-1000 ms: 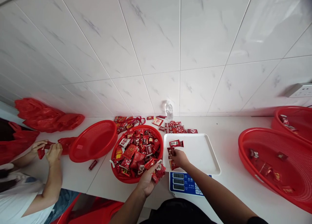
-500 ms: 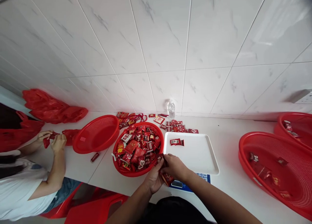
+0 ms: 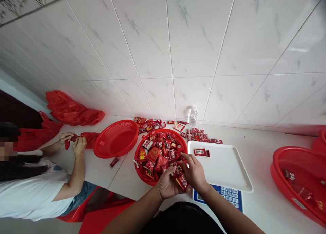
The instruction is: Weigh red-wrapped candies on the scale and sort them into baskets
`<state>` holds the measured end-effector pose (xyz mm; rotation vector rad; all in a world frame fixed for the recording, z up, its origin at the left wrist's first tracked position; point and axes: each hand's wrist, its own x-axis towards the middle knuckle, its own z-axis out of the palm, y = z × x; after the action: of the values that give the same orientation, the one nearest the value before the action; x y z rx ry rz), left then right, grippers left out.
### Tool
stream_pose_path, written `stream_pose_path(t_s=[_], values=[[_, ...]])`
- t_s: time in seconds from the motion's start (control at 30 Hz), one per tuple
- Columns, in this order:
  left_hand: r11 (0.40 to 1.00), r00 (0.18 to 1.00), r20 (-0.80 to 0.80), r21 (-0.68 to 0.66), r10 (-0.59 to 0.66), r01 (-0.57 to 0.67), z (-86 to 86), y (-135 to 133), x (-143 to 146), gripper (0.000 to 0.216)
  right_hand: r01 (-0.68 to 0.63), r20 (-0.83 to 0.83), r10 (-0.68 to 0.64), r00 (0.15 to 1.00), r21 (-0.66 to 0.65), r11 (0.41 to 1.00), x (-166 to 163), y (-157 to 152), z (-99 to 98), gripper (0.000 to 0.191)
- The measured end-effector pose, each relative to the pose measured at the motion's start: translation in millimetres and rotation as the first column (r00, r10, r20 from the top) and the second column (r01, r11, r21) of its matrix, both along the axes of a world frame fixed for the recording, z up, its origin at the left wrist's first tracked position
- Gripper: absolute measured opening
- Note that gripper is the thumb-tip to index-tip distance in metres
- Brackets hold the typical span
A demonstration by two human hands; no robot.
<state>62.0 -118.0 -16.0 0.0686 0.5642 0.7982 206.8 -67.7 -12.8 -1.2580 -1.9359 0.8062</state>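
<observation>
My left hand [image 3: 166, 185] is closed round several red snack packets [image 3: 181, 181], thumb on top, at the near right rim of the full red basket [image 3: 136, 162]. Bent over the same packets from the right, my right hand [image 3: 195, 173] has its fingers curled against them; its fingertips are partly hidden. The basket is heaped with small red wrapped snacks [image 3: 154, 154]. Just right of my hands a white tray [image 3: 224, 166] sits on a blue scale [image 3: 230, 195]. One red packet [image 3: 201, 152] lies on the tray.
Behind the basket lie loose red packets [image 3: 197, 135] and a clear bottle [image 3: 193, 117]. A red basket [image 3: 115, 139] stands left, another [image 3: 300, 179] holding a few packets right. At far left a co-worker's hands [image 3: 79, 145] hold something red near red plastic bags [image 3: 73, 108].
The view has swung left, so things appear farther right. My right hand's fingers have lifted and spread somewhat over the packets, and more of the packets in my left hand show.
</observation>
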Motion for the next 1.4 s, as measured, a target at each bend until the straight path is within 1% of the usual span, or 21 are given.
stream_pose_path(t_s=[0.13,0.23,0.33,0.43,0.5,0.53,0.57,0.6,0.67,0.7,0.77,0.83,0.9,0.93,0.97,1.0,1.03,1.1,1.17,1.27,1.4], values=[[0.991,0.991,-0.042,0.042,0.128,-0.126,1.1,3,-24,0.042,0.040,-0.307,-0.093,0.947,-0.175,0.984,-16,5,2.9,0.041],[0.937,0.940,-0.075,0.143,0.332,-0.320,13.0,23,-66,0.040,0.057,-0.319,-0.131,0.939,-0.229,0.972,-12,13,-4.4,0.042],[0.811,0.814,-0.108,0.227,0.571,-0.539,32.1,57,-128,0.038,0.130,-0.211,-0.182,0.960,-0.239,0.962,3,19,-24.1,0.042],[0.619,0.616,-0.119,0.301,0.779,-0.725,49.1,93,-197,0.043,0.206,-0.052,-0.224,0.973,-0.237,0.949,22,24,-52.8,0.043],[0.484,0.461,-0.148,0.316,0.875,-0.816,56.2,111,-237,0.048,0.235,0.073,-0.225,0.972,-0.198,0.952,34,27,-72.2,0.042],[0.442,0.404,-0.182,0.327,0.897,-0.835,58.1,117,-253,0.051,0.241,0.142,-0.219,0.965,-0.165,0.956,38,30,-80.6,0.042],[0.418,0.357,-0.234,0.318,0.904,-0.851,58.9,122,-266,0.055,0.242,0.214,-0.211,0.954,-0.132,0.961,42,34,-87.6,0.042],[0.419,0.340,-0.283,0.299,0.897,-0.857,58.6,127,-275,0.060,0.242,0.288,-0.204,0.936,-0.103,0.965,45,38,-93.0,0.042],[0.473,0.370,-0.363,0.258,0.855,-0.842,54.8,133,-278,0.063,0.234,0.432,-0.183,0.883,-0.067,0.970,50,50,-99.3,0.044],[0.527,0.415,-0.388,0.246,0.823,-0.814,51.5,135,-272,0.061,0.224,0.494,-0.165,0.853,-0.062,0.973,52,57,-100.6,0.046],[0.674,0.540,-0.432,0.263,0.723,-0.691,42.1,136,-246,0.051,0.183,0.591,-0.099,0.801,-0.085,0.979,56,74,-100.8,0.049],[0.832,0.655,-0.514,0.309,0.553,-0.460,29.3,132,-205,0.039,0.139,0.635,-0.027,0.772,-0.127,0.982,58,88,-100.3,0.051],[0.932,0.660,-0.662,0.305,0.354,-0.195,12.6,124,-158,0.033,0.111,0.641,0.009,0.768,-0.148,0.983,60,97,-100.4,0.049],[0.952,0.627,-0.730,0.299,0.270,-0.061,2.8,119,-136,0.031,0.102,0.635,0.012,0.772,-0.143,0.984,60,98,-100.8,0.047],[0.951,0.560,-0.800,0.302,0.214,0.067,-7.6,114,-116,0.030,0.095,0.629,0.008,0.777,-0.131,0.987,60,97,-101.3,0.045],[0.925,0.472,-0.856,0.332,0.211,0.187,-18.5,109,-99,0.031,0.090,0.622,0.002,0.783,-0.116,0.989,59,93,-101.8,0.044],[0.884,0.362,-0.892,0.379,0.270,0.275,-29.3,105,-84,0.033,0.086,0.616,-0.006,0.788,-0.100,0.991,59,88,-102.3,0.044],[0.744,0.229,-0.918,0.396,0.323,0.538,-49.6,101,-65,0.045,0.086,0.603,-0.026,0.797,-0.071,0.994,61,72,-103.1,0.043],[0.659,0.089,-0.940,0.297,0.331,0.691,-65.3,103,-53,0.057,0.093,0.595,-0.043,0.802,-0.054,0.994,64,54,-104.0,0.042],[0.639,-0.055,-0.942,0.182,0.331,0.747,-76.9,112,-42,0.062,0.120,0.559,-0.072,0.826,-0.050,0.992,72,32,-105.9,0.043],[0.671,-0.118,-0.936,0.146,0.332,0.727,-74.9,126,-31,0.035,0.200,0.325,-0.143,0.935,-0.149,0.968,81,21,-107.0,0.044]])
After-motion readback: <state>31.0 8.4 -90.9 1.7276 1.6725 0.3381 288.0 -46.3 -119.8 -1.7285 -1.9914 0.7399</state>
